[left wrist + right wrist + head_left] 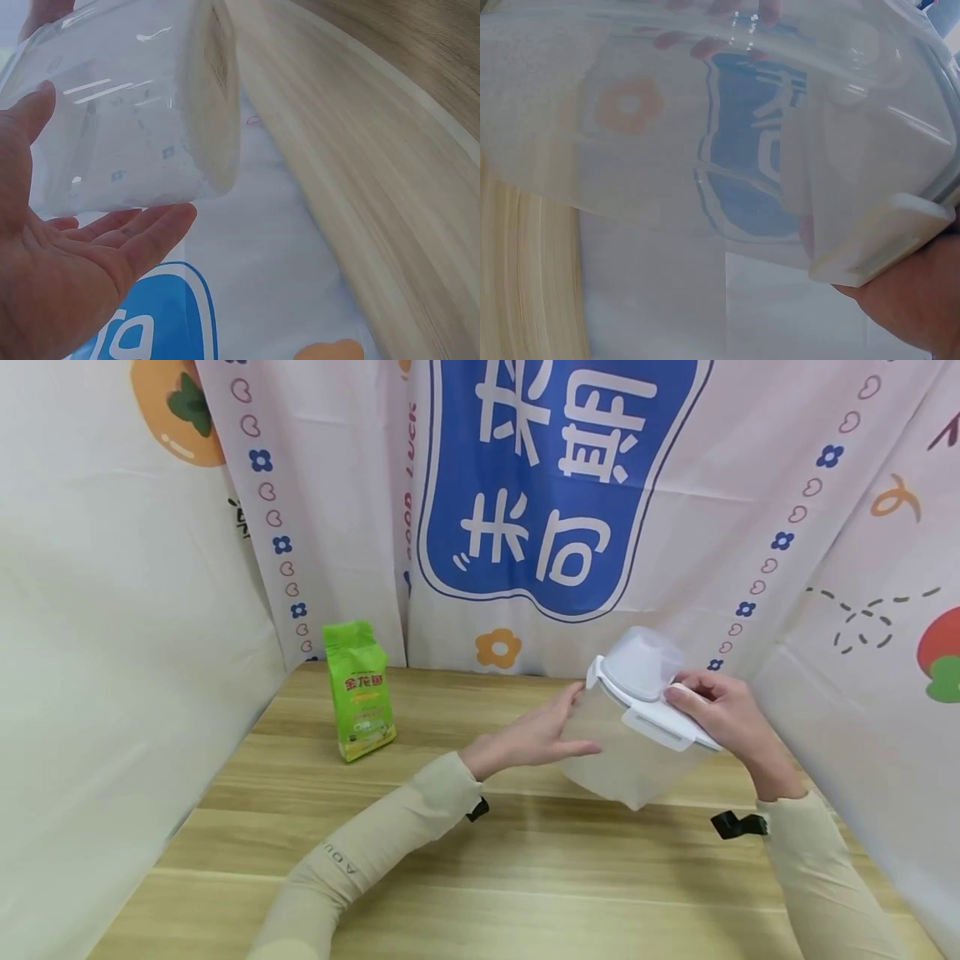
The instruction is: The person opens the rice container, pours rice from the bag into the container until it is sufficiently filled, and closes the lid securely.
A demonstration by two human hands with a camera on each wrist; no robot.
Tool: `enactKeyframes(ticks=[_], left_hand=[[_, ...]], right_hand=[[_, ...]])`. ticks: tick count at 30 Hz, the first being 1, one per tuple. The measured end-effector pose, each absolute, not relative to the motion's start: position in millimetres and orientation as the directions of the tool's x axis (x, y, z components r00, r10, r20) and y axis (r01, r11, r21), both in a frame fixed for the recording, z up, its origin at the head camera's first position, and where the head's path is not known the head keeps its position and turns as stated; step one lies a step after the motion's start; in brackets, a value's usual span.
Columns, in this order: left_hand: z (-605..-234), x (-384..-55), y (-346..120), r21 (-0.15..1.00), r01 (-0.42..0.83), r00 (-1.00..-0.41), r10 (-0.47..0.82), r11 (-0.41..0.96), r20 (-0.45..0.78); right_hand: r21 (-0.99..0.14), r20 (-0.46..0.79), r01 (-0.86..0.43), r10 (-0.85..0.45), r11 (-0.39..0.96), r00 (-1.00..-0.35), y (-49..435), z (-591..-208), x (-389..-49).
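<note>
A translucent plastic storage container (618, 756) with a white lid (686, 725) is tilted above the right side of the table. A clear cup-shaped piece (656, 647) sits on the lid. My right hand (716, 706) grips the lid's edge by a side clip (881, 240). On the other side, my left hand (528, 739) lies along the container wall with fingers extended and thumb apart; the left wrist view shows these fingers (161, 232) at the wall. A whitish, grainy patch shows through near the base in the right wrist view.
A green printed bag (360, 693) stands upright at the back left of the wooden table (480, 877). Printed cloth (345, 527) hangs behind the table and along both sides.
</note>
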State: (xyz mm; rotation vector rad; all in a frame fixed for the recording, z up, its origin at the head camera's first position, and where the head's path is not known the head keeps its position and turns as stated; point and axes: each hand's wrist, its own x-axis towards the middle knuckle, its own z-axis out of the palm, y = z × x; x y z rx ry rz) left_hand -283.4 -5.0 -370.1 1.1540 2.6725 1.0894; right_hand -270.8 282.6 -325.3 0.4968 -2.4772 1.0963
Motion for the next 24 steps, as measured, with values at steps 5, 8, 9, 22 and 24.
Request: enactKeyframes(ticks=[5,8,9,22,24], left_hand=[[-369,-280,-18,0.615,0.616,-0.736,0.639,0.493,0.224],[-369,-278,-26,0.611,0.617,-0.737,0.636,0.497,0.227],[-369,-277,-28,0.609,0.614,-0.74,0.634,0.502,0.224],[-391,-267,-60,0.64,0.555,-0.784,0.591,0.531,0.19],[-395,-265,-64,0.652,0.55,-0.786,0.587,0.522,0.193]], right_hand=[[-0.622,0.481,-0.486,-0.19,0.614,-0.856,270,-326,-273],[-0.631,0.48,-0.496,-0.203,0.596,-0.853,262,-327,-275],[-0.627,0.479,-0.502,-0.213,0.596,-0.852,259,-327,-276],[-0.604,0.422,-0.514,-0.303,0.609,-0.855,223,-339,-282],[-0.597,0.429,-0.519,-0.304,0.611,-0.851,218,-343,-282]])
